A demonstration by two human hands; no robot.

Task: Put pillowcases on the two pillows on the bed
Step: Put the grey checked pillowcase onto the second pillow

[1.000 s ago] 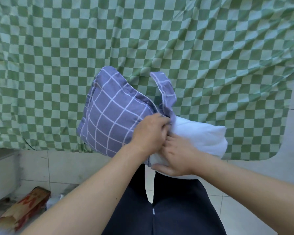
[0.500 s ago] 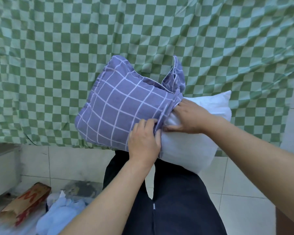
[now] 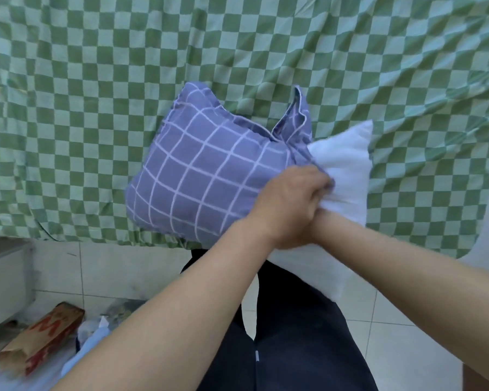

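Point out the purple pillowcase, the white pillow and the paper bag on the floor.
purple pillowcase point(image 3: 198, 176): head view, middle of its checked upper face.
white pillow point(image 3: 347, 170): head view, bare end sticking out of the case.
paper bag point(image 3: 40, 345): head view, its printed side.

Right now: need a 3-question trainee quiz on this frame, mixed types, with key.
1. True or false: the white pillow is fully inside the purple grid pillowcase.
2. The left hand grips: A) the pillowcase's open edge B) the paper bag C) the checkered sheet
3. Fill in: the right hand is hidden behind the ____ hand.

Key: 1 false, part of the pillow sticks out to the right. 2 A. 3 left; only the right forearm shows.
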